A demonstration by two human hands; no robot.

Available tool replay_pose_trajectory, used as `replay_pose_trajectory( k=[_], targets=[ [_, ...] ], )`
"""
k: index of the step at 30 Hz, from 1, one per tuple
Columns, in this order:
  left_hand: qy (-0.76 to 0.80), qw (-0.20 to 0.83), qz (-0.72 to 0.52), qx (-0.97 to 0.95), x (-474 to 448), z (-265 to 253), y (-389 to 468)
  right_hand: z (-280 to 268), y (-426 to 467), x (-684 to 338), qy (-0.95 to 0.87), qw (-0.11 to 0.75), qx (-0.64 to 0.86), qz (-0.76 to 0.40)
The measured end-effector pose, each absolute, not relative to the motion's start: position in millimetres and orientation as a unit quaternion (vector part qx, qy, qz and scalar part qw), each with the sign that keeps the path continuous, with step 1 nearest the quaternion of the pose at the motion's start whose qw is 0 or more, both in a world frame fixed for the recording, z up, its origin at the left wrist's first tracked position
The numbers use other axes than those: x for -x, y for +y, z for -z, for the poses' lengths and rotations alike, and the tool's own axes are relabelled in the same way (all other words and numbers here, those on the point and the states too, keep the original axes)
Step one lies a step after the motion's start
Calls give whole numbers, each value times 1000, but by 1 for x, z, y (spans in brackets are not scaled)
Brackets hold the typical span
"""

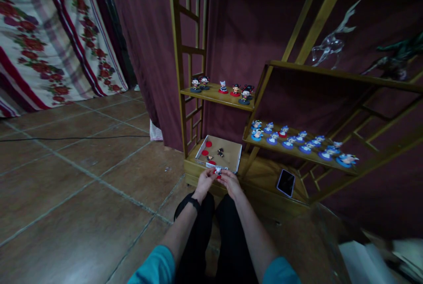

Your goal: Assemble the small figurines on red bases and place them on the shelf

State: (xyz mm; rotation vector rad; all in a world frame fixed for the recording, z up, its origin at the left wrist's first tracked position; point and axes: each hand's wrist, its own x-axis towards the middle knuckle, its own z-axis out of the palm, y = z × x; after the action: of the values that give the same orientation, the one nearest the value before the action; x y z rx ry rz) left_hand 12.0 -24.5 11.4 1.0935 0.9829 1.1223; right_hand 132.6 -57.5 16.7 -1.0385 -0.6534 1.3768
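Note:
Between my two hands, over the near edge of a shallow white box, is a small white-headed figurine [217,171] with a red base. My left hand [205,182] grips it from the left with its fingertips. From the right, the fingers of my right hand [230,182] pinch the same figurine. The open box [228,145] stands on the low wooden shelf just beyond my hands. Inside it lie several red discs [205,153], a dark figurine [220,152] and a smaller figurine [209,158].
Several figurines on bases stand on the upper left shelf [211,94]. More blue and white ones crowd the middle right shelf [299,155]. A tablet or phone [286,182] lies at lower right. A clear deer-like ornament [330,46] stands high up. A cable [72,138] crosses the tiled floor.

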Motion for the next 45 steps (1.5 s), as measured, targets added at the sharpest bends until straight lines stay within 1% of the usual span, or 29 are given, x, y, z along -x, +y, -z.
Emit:
replay_pose_trajectory(
  k=[12,16,23,26,31,34,39,45],
  targets=[
    [376,613,-486,-496,-16,-6,-25,-16,-58,-132,-276,607,459,-587],
    [404,581,-481,-517,-16,-6,-27,-19,-59,-132,-273,610,460,-584],
    [465,490,-469,-569,-17,-12,-35,-20,-60,-131,-265,606,463,-590],
    [483,432,-443,-620,-17,-18,-42,-19,-60,-132,-270,598,458,-600],
    [518,254,-322,-751,-19,-26,-55,-13,-57,-134,-273,600,453,-601],
    [524,171,-255,-795,-19,-29,-61,-10,-55,-134,-272,606,449,-598],
    [512,70,-168,-840,-19,-35,-65,-8,-53,-134,-284,603,442,-601],
    [472,-18,-139,-870,-15,-42,-60,-6,-51,-135,-278,596,454,-601]
  ],
)
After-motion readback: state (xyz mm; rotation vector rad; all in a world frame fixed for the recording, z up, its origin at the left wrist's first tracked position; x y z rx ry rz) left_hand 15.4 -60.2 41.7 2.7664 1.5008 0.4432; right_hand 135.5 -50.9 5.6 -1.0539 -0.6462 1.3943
